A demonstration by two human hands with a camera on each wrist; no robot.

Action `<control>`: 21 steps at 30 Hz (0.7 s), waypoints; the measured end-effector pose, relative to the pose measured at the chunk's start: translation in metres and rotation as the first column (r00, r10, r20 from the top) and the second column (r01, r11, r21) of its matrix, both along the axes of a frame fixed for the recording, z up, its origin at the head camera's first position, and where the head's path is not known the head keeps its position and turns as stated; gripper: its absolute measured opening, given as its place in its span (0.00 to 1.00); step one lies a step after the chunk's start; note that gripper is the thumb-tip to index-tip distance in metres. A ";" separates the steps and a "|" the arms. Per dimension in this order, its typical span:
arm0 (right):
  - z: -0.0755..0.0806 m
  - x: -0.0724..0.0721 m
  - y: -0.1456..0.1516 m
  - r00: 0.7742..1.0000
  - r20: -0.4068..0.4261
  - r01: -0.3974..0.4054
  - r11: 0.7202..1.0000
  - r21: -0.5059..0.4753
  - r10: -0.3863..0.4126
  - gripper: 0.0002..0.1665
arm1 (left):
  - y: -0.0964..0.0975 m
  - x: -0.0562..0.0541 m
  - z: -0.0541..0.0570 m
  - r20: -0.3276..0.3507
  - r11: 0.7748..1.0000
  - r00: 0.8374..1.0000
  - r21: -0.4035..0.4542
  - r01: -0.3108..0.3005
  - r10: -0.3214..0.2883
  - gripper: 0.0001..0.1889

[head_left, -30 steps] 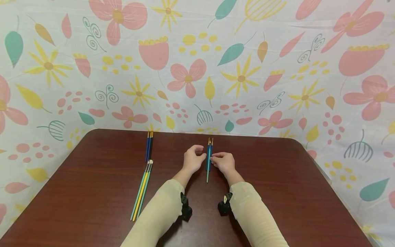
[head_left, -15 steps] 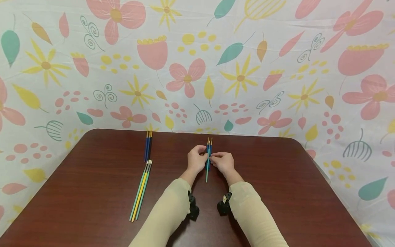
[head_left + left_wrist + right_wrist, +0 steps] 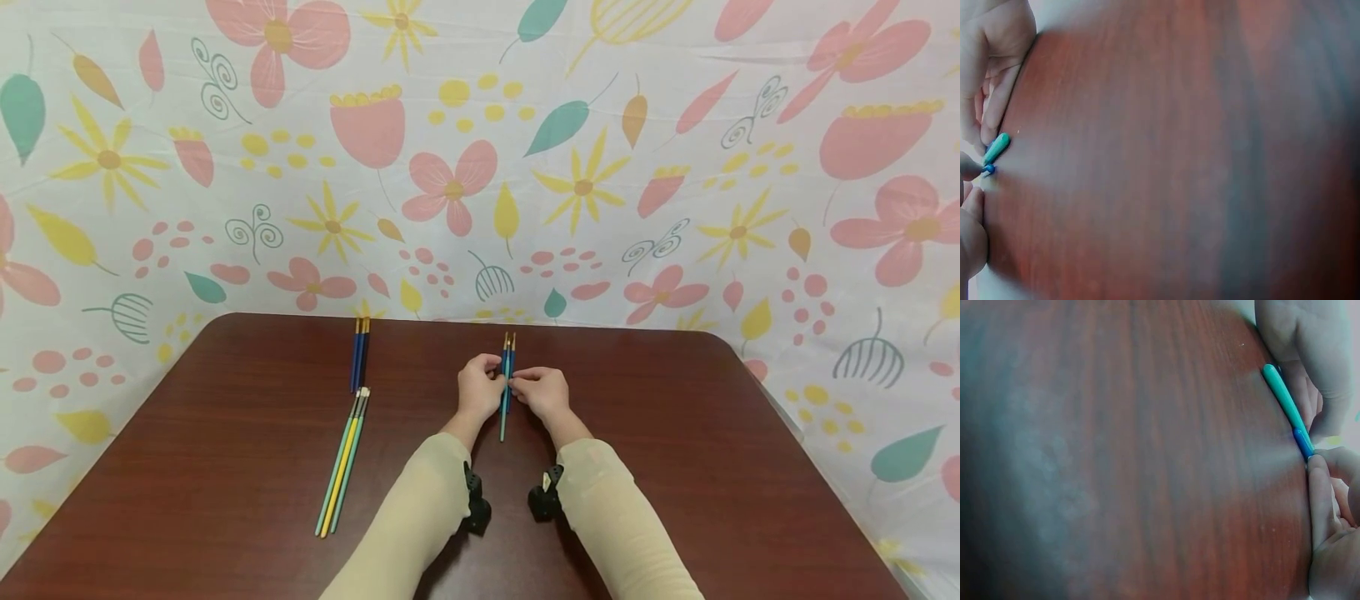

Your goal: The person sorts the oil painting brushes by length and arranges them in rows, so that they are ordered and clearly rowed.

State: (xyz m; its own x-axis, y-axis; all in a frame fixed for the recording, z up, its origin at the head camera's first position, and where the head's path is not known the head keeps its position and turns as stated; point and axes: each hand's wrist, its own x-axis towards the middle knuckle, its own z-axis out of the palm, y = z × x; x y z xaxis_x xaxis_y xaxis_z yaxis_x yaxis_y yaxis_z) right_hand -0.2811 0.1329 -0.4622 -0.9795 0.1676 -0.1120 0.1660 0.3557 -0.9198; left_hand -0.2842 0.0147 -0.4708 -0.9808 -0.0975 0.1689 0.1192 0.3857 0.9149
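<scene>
In the head view, a slim teal paintbrush (image 3: 502, 423) lies between blue paintbrushes (image 3: 513, 358), bristles toward the far edge of the table. My left hand (image 3: 478, 390) holds the bundle's left side, thumb against the handles. On the right side, my right hand (image 3: 543, 392) pinches a blue handle between thumb and finger. The right wrist view shows the teal handle end (image 3: 1282, 394) sticking out past a blue handle end (image 3: 1302, 442), where the right fingertips meet. Only short handle ends show in the left wrist view; the fingers partly hide the rest.
Left on the brown table (image 3: 637, 467), a yellow paintbrush (image 3: 342, 475) lies between two green-handled paintbrushes (image 3: 349, 475). Beyond them lie several dark blue paintbrushes (image 3: 360, 358). A flower-patterned cloth (image 3: 480, 167) hangs behind the table's far edge.
My left hand has moved right from beside the bundle until its thumb and fingers touch the brushes. The right hand stays at the bundle's right side, almost unmoved.
</scene>
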 end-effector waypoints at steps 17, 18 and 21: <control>0.001 0.000 0.000 1.000 0.010 -0.006 1.000 -0.004 0.006 0.13 | 0.006 0.002 0.001 0.025 0.998 0.998 0.016 -0.062 0.062 0.15; 0.001 0.000 0.001 1.000 0.010 -0.006 1.000 -0.004 0.006 0.13 | 0.006 0.002 0.002 0.030 0.997 0.997 0.014 -0.070 0.070 0.14; 0.000 0.000 0.000 1.000 0.006 -0.006 1.000 -0.007 0.006 0.13 | 0.007 0.002 0.002 0.036 0.995 0.995 -0.003 -0.096 0.096 0.13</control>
